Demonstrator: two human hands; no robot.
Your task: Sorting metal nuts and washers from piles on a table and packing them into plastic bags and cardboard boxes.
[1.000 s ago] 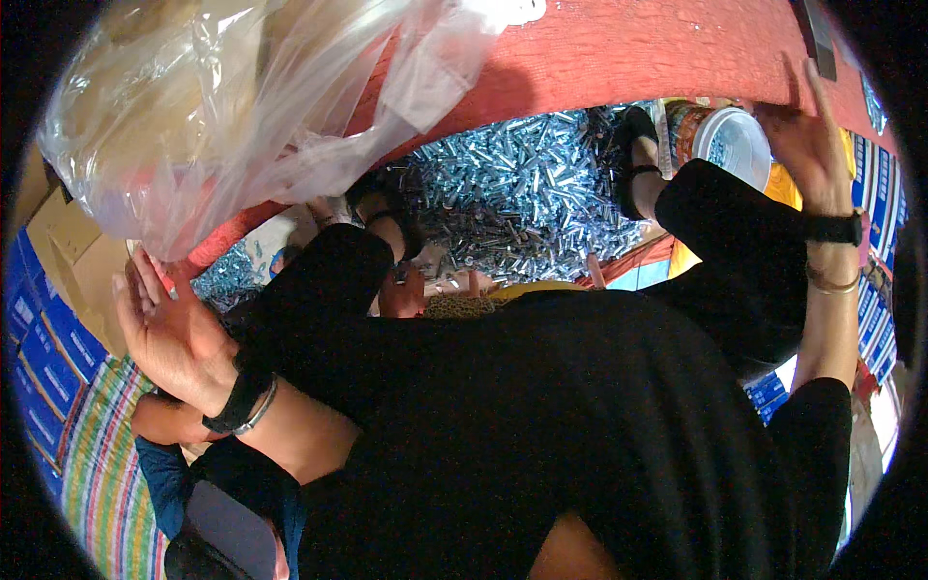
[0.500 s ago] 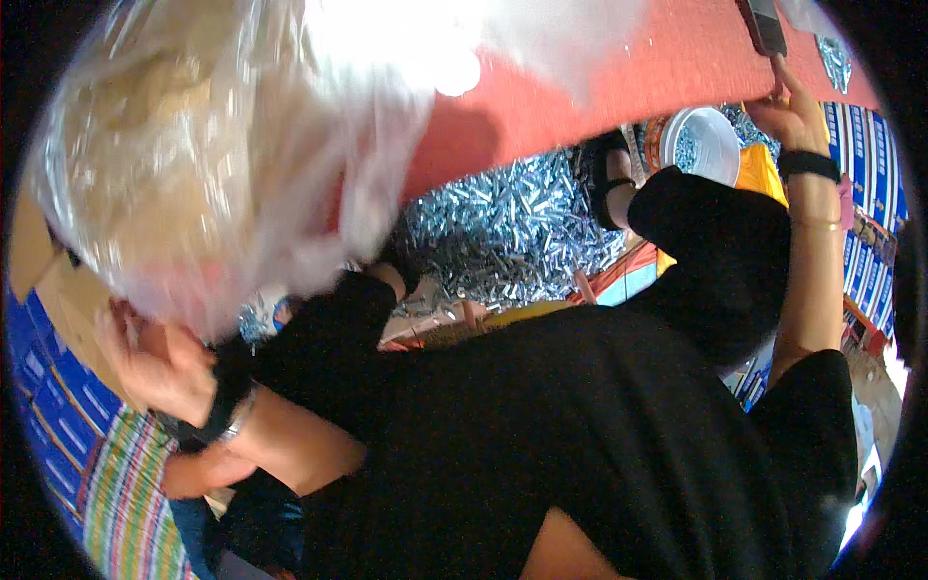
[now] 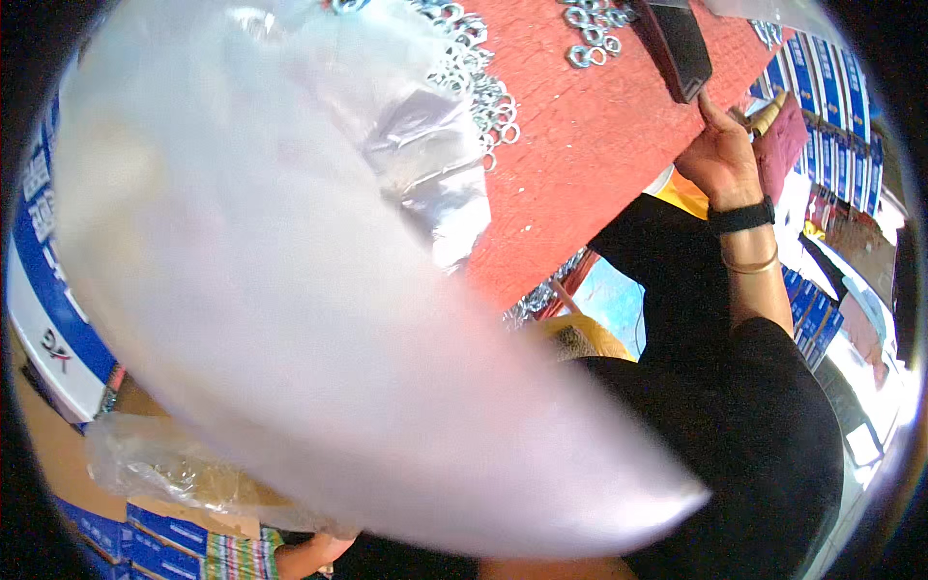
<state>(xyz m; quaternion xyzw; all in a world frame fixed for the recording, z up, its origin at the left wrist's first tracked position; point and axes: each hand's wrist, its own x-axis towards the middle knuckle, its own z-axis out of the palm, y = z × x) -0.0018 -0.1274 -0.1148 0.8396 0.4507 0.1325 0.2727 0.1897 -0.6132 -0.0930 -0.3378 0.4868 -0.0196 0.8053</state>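
A large translucent plastic bag (image 3: pixel 290 290) fills the left and middle of the view, blurred close up. My left hand is hidden, probably behind it. On the right, my right hand (image 3: pixel 725 159), with a black band and a thin bangle at the wrist, is at the edge of the red table (image 3: pixel 570 155). One finger stretches up to the lower end of a dark, flat, wedge-like object (image 3: pixel 681 48); the other fingers are partly hidden. Metal nuts (image 3: pixel 478 87) lie beside the bag, and a smaller cluster of nuts (image 3: pixel 592 34) is near the dark object.
Blue-and-white boxes (image 3: pixel 817 77) are stacked at the right, with more blue boxes (image 3: pixel 169 532) at lower left. Another person's hand (image 3: pixel 333 546) shows by a clear plastic bag (image 3: pixel 193 474). Below the table are metal pieces (image 3: pixel 532 304) and a yellow bag (image 3: pixel 599 333).
The plastic bag has swung down and right, covering my left hand and the view's middle. The view has turned, so nuts now show on the table. My right hand stays by the dark object.
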